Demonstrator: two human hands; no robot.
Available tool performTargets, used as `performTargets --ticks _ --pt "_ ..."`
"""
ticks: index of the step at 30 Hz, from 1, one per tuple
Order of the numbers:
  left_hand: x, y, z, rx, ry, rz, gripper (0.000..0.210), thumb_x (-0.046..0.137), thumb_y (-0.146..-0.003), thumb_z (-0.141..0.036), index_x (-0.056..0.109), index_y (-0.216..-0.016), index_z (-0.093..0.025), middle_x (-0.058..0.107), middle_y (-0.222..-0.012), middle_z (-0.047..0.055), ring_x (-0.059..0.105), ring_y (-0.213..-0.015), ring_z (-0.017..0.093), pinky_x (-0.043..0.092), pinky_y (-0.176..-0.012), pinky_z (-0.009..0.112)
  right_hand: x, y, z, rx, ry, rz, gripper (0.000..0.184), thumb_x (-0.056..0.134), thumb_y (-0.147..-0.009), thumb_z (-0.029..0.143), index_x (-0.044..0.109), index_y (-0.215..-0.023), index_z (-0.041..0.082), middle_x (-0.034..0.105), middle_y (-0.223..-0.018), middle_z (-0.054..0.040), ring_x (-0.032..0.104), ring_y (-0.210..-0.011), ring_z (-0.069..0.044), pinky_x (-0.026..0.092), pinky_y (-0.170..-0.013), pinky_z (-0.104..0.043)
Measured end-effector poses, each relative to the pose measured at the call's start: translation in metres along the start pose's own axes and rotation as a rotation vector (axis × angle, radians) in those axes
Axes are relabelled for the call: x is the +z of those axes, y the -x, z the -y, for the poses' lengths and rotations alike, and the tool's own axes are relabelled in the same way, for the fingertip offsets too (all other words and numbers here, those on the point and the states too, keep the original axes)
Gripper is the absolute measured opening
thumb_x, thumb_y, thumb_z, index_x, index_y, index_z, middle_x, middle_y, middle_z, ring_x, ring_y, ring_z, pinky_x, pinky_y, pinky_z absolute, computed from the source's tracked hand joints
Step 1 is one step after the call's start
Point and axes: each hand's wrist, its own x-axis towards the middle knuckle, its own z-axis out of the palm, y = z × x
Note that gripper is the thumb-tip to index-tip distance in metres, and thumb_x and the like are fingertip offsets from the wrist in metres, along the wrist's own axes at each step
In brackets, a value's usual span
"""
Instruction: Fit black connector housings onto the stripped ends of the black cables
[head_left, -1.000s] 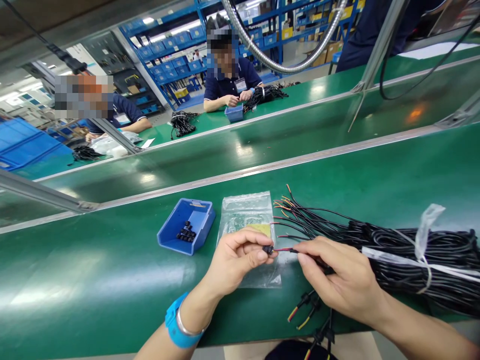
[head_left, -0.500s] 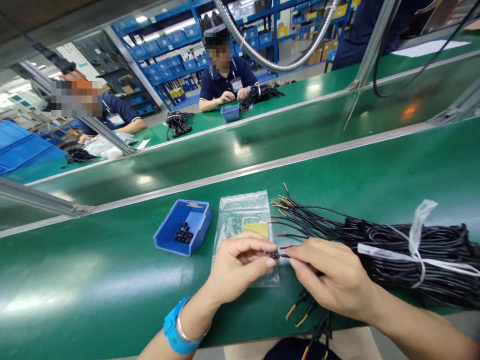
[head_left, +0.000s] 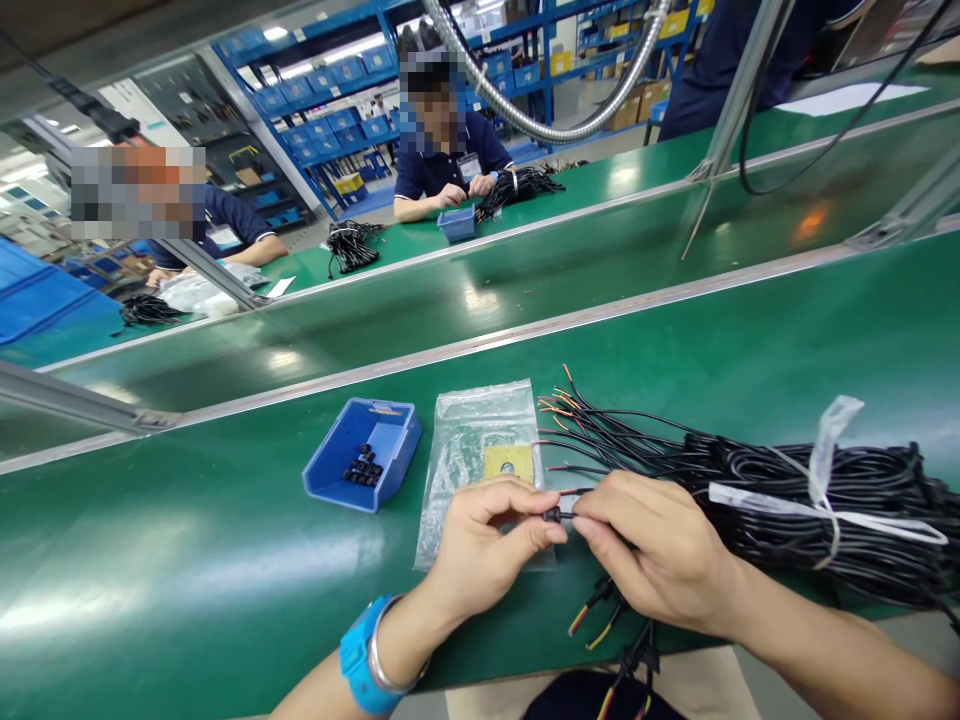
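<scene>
My left hand [head_left: 484,550] pinches a small black connector piece [head_left: 553,515] between thumb and fingertips. Close beside it, my right hand [head_left: 664,550] is closed on a thin black cable [head_left: 568,515], whose end meets the piece. How far the cable sits inside it is hidden by my fingers. Under and behind my right hand lies a big bundle of black cables [head_left: 885,480], tied with white strips, its stripped red and orange ends fanning left. Several cable ends with black fittings [head_left: 637,650] and red and yellow wires hang near the table's front edge.
A blue bin [head_left: 401,470] with several small black pieces [head_left: 363,468] stands to the left. Beside it lies a clear plastic bag [head_left: 457,430] with a yellow label [head_left: 499,458]. A metal rail [head_left: 450,350] crosses behind. Co-workers sit beyond it, and a flexible metal conduit [head_left: 555,135] hangs above.
My left hand has shifted slightly right, closer to my right hand, and the black piece now sits further along the cable end. The view has moved a little.
</scene>
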Motion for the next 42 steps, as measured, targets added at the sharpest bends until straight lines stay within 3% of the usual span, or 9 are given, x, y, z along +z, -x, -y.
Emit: performTargets --ticks 3,8,18,23,26,34,42 --pt "0.000 0.000 -0.003 0.214 -0.170 0.013 0.013 0.083 -0.069 -0.010 0.079 -0.081 -0.015 0.076 -0.071 0.005 0.069 -0.063 0.012 0.054 -0.064 0.019 -0.001 0.000 0.001 -0.011 -0.012 0.015 0.013 0.050 -0.091 0.008 0.059 -0.086 0.015 0.060 -0.071 -0.0038 0.050 -0.062 -0.014 0.041 -0.058 -0.026" --pt "0.001 0.002 -0.002 0.304 -0.257 0.040 0.011 0.081 -0.072 -0.008 0.078 -0.083 -0.011 0.076 -0.072 0.008 0.071 -0.064 0.014 0.056 -0.064 0.020 0.000 0.000 0.001 -0.032 -0.018 0.017 0.015 0.047 -0.092 0.008 0.058 -0.085 0.016 0.059 -0.068 -0.0029 0.050 -0.060 -0.013 0.041 -0.057 -0.026" --pt "0.008 0.004 0.000 0.289 -0.193 0.055 0.007 0.079 -0.076 -0.015 0.077 -0.081 -0.010 0.077 -0.072 0.011 0.072 -0.064 0.015 0.057 -0.064 0.020 0.001 0.002 0.000 -0.018 -0.074 0.040 0.017 0.048 -0.092 0.008 0.057 -0.080 0.016 0.056 -0.064 -0.0018 0.049 -0.057 -0.013 0.040 -0.054 -0.025" --pt "0.006 0.004 0.001 0.058 -0.135 -0.023 0.010 0.082 -0.071 -0.019 0.076 -0.076 -0.013 0.074 -0.067 0.006 0.068 -0.057 0.015 0.054 -0.056 0.022 0.001 -0.001 -0.002 0.001 -0.061 0.005 0.009 0.053 -0.092 0.010 0.060 -0.091 0.015 0.063 -0.074 -0.0032 0.055 -0.064 -0.013 0.045 -0.061 -0.024" --pt "0.006 0.004 0.002 -0.033 -0.060 -0.029 0.011 0.082 -0.072 -0.022 0.075 -0.076 -0.014 0.074 -0.067 0.005 0.066 -0.054 0.015 0.053 -0.051 0.023 -0.002 -0.002 -0.002 0.026 -0.018 0.021 0.010 0.052 -0.092 0.011 0.060 -0.088 0.015 0.061 -0.071 -0.0031 0.053 -0.062 -0.013 0.044 -0.059 -0.026" --pt "0.012 0.003 -0.005 0.226 -0.179 -0.002 0.006 0.080 -0.075 -0.019 0.074 -0.076 -0.016 0.076 -0.070 0.006 0.071 -0.062 0.016 0.058 -0.061 0.023 -0.007 -0.002 0.002 -0.027 -0.019 0.082 0.019 0.044 -0.091 0.007 0.057 -0.079 0.016 0.055 -0.066 -0.0029 0.045 -0.058 -0.014 0.037 -0.055 -0.028" --pt "0.012 0.003 -0.006 0.265 -0.210 0.057 0.006 0.079 -0.076 -0.017 0.074 -0.079 -0.014 0.076 -0.071 0.007 0.072 -0.063 0.016 0.059 -0.062 0.023 -0.005 0.000 0.002 -0.030 -0.055 0.083 0.018 0.045 -0.090 0.006 0.057 -0.080 0.015 0.053 -0.064 -0.0028 0.045 -0.058 -0.014 0.036 -0.055 -0.028"
